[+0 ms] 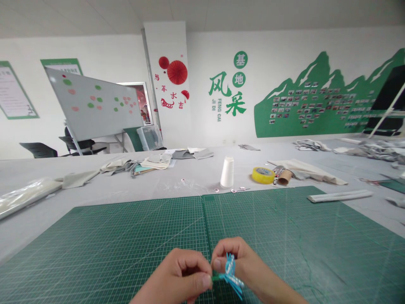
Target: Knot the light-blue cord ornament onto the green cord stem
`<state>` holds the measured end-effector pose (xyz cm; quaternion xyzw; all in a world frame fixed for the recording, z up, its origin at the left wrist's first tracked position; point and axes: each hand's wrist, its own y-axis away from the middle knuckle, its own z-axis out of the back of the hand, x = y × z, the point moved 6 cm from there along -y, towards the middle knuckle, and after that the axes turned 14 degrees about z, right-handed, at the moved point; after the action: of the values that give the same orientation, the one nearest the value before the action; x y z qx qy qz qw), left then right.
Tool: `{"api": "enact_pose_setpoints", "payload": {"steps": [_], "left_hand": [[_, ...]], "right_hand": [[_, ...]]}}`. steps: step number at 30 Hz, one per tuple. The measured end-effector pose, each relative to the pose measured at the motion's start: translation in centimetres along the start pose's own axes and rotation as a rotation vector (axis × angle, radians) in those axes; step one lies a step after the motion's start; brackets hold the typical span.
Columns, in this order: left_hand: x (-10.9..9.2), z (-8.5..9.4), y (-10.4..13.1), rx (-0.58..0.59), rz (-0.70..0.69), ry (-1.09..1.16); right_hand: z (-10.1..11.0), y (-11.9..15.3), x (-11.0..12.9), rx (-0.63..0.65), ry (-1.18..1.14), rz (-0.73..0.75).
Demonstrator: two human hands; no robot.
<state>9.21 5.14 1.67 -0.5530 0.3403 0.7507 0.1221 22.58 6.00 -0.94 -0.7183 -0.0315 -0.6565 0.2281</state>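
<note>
My left hand (pixel 185 274) is closed, thumb and forefinger pinching the green stem of a small blue flower-like craft piece (pixel 232 274). The piece has narrow bright blue petals with whitish, shiny dots, and it points to the right. Close beside it, my right hand (pixel 237 255) is closed too, with the thumb and forefinger pressed together just above the stem. What those fingers pinch is too small to make out. Both hands are over the seam between two green cutting mats (pixel 126 236). A wavy, thin green thread (pixel 300 236) lies on the right mat.
Beyond the mats stand a white thread cone (pixel 227 172) and a yellow tape roll (pixel 263 175) next to a brown cardboard tube (pixel 284 177). A rolled grey cloth (pixel 340 196) lies across the right mat's far edge. Fabric scraps (pixel 156 161) are strewn over the grey table (pixel 186 173).
</note>
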Motion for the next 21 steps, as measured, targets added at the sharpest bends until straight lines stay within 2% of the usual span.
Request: {"api": "enact_pose_setpoints", "payload": {"steps": [6,11,16,21], "left_hand": [[-0.1,-1.0,0.8,0.047,0.092,-0.239],[0.3,-1.2,0.6,0.027,0.103,-0.331],[0.8,-0.5,0.0,-0.027,0.126,-0.355],[1.2,0.0,-0.6,-0.084,0.122,-0.41]], "right_hand": [[0.1,0.3,-1.0,0.128,-0.084,-0.07],[0.6,0.3,-0.3,0.091,-0.026,-0.017],[0.5,0.3,1.1,0.078,0.148,0.073],[0.5,0.6,2.7,0.032,0.483,0.163]]}}
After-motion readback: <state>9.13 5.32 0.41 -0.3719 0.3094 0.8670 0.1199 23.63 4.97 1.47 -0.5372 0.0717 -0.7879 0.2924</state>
